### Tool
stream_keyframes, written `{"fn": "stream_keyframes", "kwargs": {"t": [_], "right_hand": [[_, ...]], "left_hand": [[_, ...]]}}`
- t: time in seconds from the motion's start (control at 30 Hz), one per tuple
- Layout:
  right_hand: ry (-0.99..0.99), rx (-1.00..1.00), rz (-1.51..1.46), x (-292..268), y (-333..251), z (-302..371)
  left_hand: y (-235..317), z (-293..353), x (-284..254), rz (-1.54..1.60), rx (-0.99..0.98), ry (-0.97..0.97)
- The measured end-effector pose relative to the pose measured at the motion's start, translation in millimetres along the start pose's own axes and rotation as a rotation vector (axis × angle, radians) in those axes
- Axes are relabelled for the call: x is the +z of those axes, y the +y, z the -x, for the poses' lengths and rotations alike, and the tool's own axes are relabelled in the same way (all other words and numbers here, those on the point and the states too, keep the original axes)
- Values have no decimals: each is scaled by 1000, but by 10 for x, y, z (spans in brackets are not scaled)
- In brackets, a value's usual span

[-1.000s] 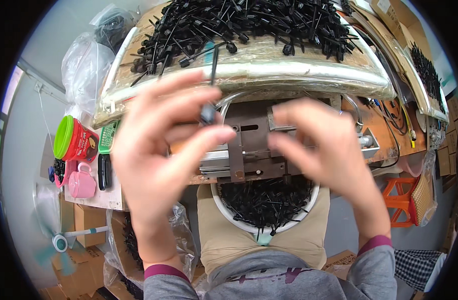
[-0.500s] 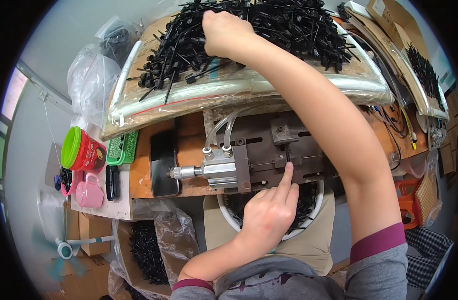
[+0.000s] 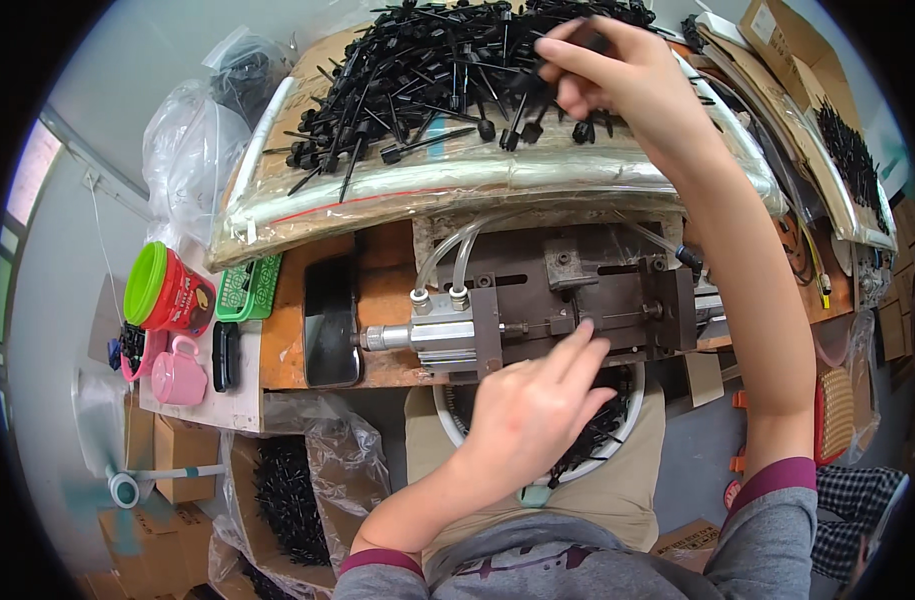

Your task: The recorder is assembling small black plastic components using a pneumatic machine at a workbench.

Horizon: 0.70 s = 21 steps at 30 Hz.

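Note:
My left hand (image 3: 537, 405) reaches over the front of a dark metal clamping fixture (image 3: 617, 335), its fingers stretched out. The index fingertip rests at the small block in the fixture's middle. My right hand (image 3: 632, 80) is raised over the right part of a heap of black plastic parts with thin stems (image 3: 407, 90). Its thumb and fingers close on a black plastic part (image 3: 590, 40), blurred and partly hidden. An air cylinder (image 3: 442, 335) with two clear hoses sits at the fixture's left end.
The heap lies on a plastic-wrapped cardboard tray (image 3: 377, 190). A phone (image 3: 331, 325), green basket (image 3: 262, 290), red tub (image 3: 182, 295) and pink mug (image 3: 179, 375) stand left. A white-rimmed bowl (image 3: 632, 405) of black parts sits on my lap; a lined carton (image 3: 347, 480) stands below left.
My right hand has moved right and slightly nearer across the heap, and now pinches a black part. My left hand stays at the fixture, its fingers shifted slightly and thumb more visible.

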State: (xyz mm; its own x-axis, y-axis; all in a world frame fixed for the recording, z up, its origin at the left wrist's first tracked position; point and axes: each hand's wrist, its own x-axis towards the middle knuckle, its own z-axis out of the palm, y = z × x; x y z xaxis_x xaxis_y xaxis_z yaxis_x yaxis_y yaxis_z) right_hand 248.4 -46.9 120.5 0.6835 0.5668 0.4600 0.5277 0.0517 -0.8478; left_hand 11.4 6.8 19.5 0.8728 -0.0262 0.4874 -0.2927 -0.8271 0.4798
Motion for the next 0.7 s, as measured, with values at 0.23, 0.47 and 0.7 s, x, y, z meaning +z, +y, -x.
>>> {"fn": "stream_keyframes", "kwargs": {"t": [0.23, 0.47, 0.7], "right_hand": [[52, 117, -483, -169, 177, 318], [-89, 263, -771, -72, -30, 798], [159, 313, -669, -333, 83, 1264]], "left_hand": [[-304, -550, -326, -25, -19, 530], [-219, -561, -361, 707, -208, 297], [82, 7, -176, 378, -128, 247]]}}
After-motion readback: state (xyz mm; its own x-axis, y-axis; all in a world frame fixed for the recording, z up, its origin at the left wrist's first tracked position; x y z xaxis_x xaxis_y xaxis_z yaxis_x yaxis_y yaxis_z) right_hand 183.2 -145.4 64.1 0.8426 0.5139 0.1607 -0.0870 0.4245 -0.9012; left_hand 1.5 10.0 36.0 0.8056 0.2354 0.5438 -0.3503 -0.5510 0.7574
